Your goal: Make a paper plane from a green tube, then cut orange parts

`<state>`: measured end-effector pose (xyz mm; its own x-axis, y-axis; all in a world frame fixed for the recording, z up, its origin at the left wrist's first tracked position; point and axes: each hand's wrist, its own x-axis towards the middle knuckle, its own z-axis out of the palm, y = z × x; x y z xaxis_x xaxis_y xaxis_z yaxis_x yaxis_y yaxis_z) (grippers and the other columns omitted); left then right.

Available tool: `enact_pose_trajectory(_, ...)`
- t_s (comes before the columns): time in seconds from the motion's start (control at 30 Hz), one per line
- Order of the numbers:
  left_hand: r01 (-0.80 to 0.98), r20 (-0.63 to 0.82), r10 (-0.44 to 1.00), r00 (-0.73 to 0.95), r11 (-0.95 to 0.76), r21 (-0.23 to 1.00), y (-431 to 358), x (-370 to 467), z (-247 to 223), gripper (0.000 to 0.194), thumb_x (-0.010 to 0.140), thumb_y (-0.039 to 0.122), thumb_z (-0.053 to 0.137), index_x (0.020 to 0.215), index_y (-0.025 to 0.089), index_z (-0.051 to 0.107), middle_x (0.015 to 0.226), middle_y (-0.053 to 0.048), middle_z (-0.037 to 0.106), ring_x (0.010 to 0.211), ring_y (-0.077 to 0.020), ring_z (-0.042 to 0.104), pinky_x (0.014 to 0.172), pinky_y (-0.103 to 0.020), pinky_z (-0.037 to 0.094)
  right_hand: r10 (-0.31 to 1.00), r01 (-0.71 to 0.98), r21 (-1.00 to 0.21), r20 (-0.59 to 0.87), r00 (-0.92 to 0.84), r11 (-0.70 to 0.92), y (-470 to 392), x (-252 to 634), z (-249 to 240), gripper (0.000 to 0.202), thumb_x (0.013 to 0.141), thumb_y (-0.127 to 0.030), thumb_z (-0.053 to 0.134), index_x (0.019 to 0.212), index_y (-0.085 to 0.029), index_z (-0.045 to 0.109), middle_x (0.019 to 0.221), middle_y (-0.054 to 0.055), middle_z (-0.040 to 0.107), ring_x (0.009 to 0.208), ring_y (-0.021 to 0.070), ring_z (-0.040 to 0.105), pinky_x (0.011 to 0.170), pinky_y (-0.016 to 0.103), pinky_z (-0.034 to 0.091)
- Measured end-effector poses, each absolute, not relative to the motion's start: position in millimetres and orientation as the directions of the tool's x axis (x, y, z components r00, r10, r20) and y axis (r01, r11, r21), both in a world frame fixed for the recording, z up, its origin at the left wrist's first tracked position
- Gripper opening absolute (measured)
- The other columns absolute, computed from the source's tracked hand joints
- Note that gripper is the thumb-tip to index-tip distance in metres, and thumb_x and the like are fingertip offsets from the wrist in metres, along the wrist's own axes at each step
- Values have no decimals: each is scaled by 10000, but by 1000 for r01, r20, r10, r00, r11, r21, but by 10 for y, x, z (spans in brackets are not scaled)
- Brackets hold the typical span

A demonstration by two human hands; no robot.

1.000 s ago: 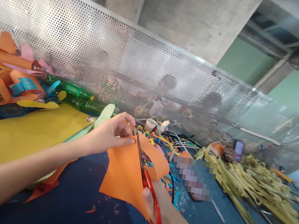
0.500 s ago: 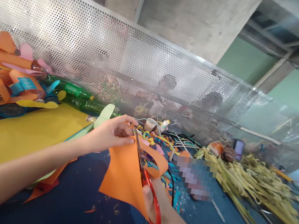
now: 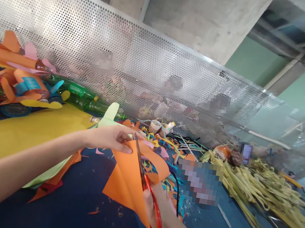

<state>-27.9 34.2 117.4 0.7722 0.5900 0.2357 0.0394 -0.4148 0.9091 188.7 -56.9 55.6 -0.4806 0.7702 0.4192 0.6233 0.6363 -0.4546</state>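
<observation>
Open lane near me, clutter on every other side

Between my forearms, the near middle of the blue table (image 3: 77, 203) holds only small scraps, so I could pass low there. On the left, the yellow sheet (image 3: 29, 127) lies flat, but paper-covered bottles (image 3: 12, 85) block the space beyond it. Far ahead, the perforated panel (image 3: 149, 62) walls off my reach behind the green bottles (image 3: 77, 89). Right of my scissors, coloured scraps (image 3: 163, 151) crowd the way, and the pale strips (image 3: 261, 184) fill the far right.
</observation>
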Motion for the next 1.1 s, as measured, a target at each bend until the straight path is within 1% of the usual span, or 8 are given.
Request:
enact_pose_trajectory(0.07, 11, 232, 572, 787, -389, 921, 343, -284, 1175, 452, 739, 154, 599, 1166, 289, 536, 788, 18, 620, 756, -114, 562, 681, -227, 444, 774, 618, -466, 408, -485, 633, -573, 1883, 565, 591, 882, -548, 201, 1264, -170, 446, 1010, 128, 648, 1027, 275, 557, 908, 377, 407)
enact_pose_trajectory(0.2, -3, 181, 593, 785, -289, 957, 356, -291, 1166, 438, 699, 159, 637, 1117, 268, 567, 674, 36, 618, 640, -104, 561, 627, -223, 461, 771, 587, -500, 407, -489, 637, -583, 1873, 594, 582, 861, -585, 238, 1180, -190, 522, 924, 108, 664, 966, 279, 582, 841, 369, 444)
enact_pose_trajectory(0.3, 8, 168, 603, 780, -277, 961, 366, -299, 1162, 362, 692, 159, 646, 1043, 240, 612, 675, 28, 620, 649, -107, 568, 648, -233, 472, 779, 585, -515, 401, -481, 626, -591, 1869, 598, 551, 863, -581, 243, 1023, -191, 598, 751, 85, 659, 813, 260, 614, 726, 329, 484)
enact_pose_trajectory(0.43, 6, 163, 593, 789, -273, 962, 374, -309, 1157, 354, 704, 140, 633, 1043, 237, 614, 766, 12, 648, 719, -112, 593, 712, -249, 482, 778, 604, -492, 431, -457, 627, -599, 1844, 605, 558, 862, -591, 199, 765, -205, 591, 560, 53, 563, 600, 221, 571, 564, 297, 471)
enact_pose_trajectory(0.6, -28, 180, 562, 808, -268, 963, 387, -307, 1140, 369, 712, 115, 629, 1050, 263, 612, 1005, -22, 656, 937, -137, 592, 826, -278, 451, 795, 627, -496, 450, -406, 601, -591, 1792, 607, 576, 840, -637, 176, 651, -212, 515, 523, 21, 483, 503, 178, 484, 506, 287, 426)
enact_pose_trajectory(0.8, 7, 175, 600, 780, -288, 958, 449, -351, 1128, 366, 701, 130, 636, 1046, 250, 609, 1119, -37, 622, 1035, -158, 562, 836, -287, 441, 806, 569, -573, 472, -358, 589, -572, 1905, 510, 565, 831, -647, 199, 721, -203, 531, 610, 45, 529, 599, 209, 530, 564, 317, 445)
enact_pose_trajectory(0.9, 103, 173, 684, 709, -343, 934, 529, -426, 1125, 335, 712, 177, 631, 1045, 216, 613, 1050, -44, 655, 971, -165, 589, 817, -291, 444, 819, 554, -610, 489, -300, 567, -554, 1963, 498, 505, 865, -584, 206, 747, -215, 530, 647, 50, 547, 617, 211, 545, 579, 322, 458)
enact_pose_trajectory(1.1, 258, 168, 848, 503, -333, 907, 646, -594, 1177, 224, 718, 281, 621, 915, 178, 653, 894, -31, 694, 842, -186, 627, 753, -286, 464, 878, 656, -627, 463, -120, 420, -364, 1907, 501, 262, 783, -440, 535, 685, -217, 438, 603, -12, 495, 526, 152, 515, 535, 279, 452)
